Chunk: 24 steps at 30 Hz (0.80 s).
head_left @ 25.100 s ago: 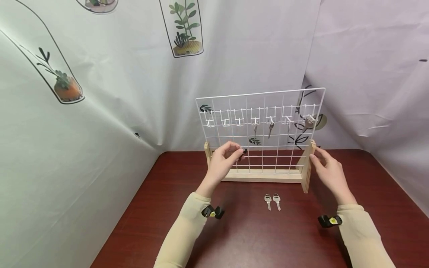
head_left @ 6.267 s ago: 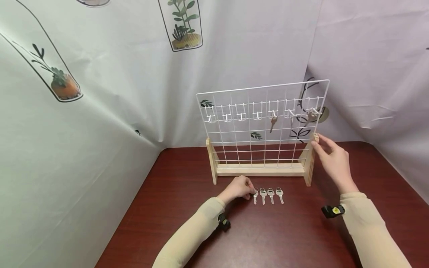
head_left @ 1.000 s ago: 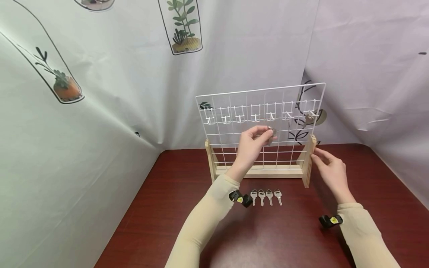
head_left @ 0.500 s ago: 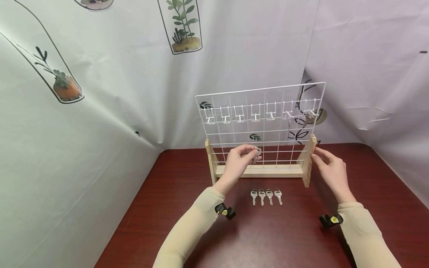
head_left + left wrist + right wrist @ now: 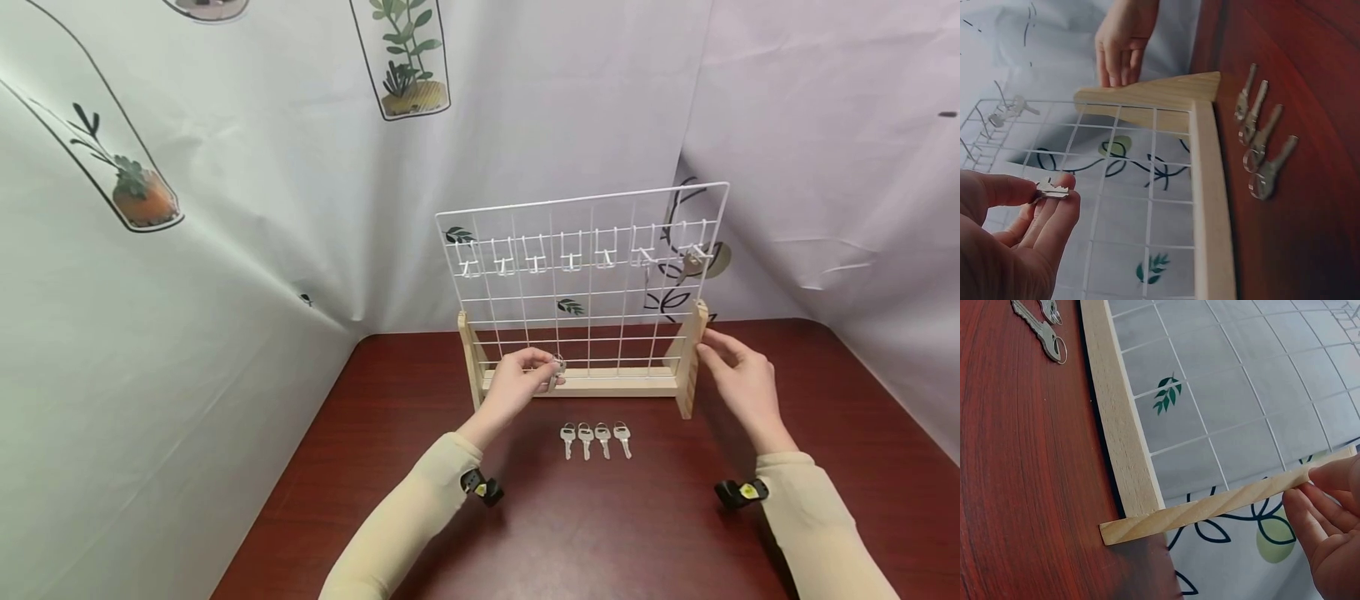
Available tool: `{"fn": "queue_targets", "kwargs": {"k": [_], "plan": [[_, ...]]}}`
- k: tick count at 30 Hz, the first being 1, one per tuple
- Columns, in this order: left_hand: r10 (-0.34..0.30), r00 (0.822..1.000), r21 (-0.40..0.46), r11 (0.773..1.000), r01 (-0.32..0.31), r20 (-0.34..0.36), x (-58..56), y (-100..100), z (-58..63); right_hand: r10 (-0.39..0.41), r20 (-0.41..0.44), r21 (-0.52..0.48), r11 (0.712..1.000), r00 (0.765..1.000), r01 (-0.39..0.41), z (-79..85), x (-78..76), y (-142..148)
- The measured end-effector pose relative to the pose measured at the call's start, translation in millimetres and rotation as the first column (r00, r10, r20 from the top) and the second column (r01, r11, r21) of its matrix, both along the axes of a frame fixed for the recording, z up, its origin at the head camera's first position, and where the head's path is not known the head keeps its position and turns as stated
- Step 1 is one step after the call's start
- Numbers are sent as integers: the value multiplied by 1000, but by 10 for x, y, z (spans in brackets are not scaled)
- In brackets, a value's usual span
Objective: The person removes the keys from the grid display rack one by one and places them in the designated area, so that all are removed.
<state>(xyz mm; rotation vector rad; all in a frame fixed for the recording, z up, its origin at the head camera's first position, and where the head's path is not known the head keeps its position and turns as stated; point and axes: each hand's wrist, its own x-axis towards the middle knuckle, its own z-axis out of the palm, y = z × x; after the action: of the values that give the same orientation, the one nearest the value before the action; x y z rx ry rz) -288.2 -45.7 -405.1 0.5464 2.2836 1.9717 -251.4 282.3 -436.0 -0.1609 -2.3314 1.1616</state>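
Observation:
My left hand [image 5: 517, 383] pinches a silver key [image 5: 1052, 189] between thumb and fingers, in front of the rack's lower grid. The white wire rack [image 5: 581, 201] carries a row of hooks. Keys hang from its two rightmost hooks, one being the key [image 5: 693, 265] at the far right; the other hooks are bare. On the table before the rack lie several keys [image 5: 586, 435] with small rings, side by side in a row. My right hand [image 5: 742, 383] grips the rack's right wooden side post [image 5: 692, 367], thumb on one face and fingers behind.
A wooden base bar [image 5: 615, 386] joins the rack's side posts at the bottom. The dark red table [image 5: 600, 533] extends toward me. A white curtain [image 5: 300, 167] with printed plants closes off the back and sides.
Six seconds ago a key hung on the fifth hook from the left; that hook is bare now. Over the last second my left hand has come down and left with a key.

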Motion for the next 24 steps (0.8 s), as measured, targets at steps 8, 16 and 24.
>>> {"fn": "queue_targets", "kwargs": {"k": [8, 16, 24], "plan": [[-21, 994, 50, 999, 15, 106, -7, -98, -178, 5, 4, -3, 1000, 1000, -5, 5, 4, 6], [-32, 981, 78, 997, 17, 191, -36, -194, -375, 4, 11, 2, 1000, 1000, -4, 4, -1, 4], [-35, 974, 14, 999, 32, 225, -49, -284, -609, 6, 11, -1, 1000, 1000, -6, -2, -9, -4]]}}
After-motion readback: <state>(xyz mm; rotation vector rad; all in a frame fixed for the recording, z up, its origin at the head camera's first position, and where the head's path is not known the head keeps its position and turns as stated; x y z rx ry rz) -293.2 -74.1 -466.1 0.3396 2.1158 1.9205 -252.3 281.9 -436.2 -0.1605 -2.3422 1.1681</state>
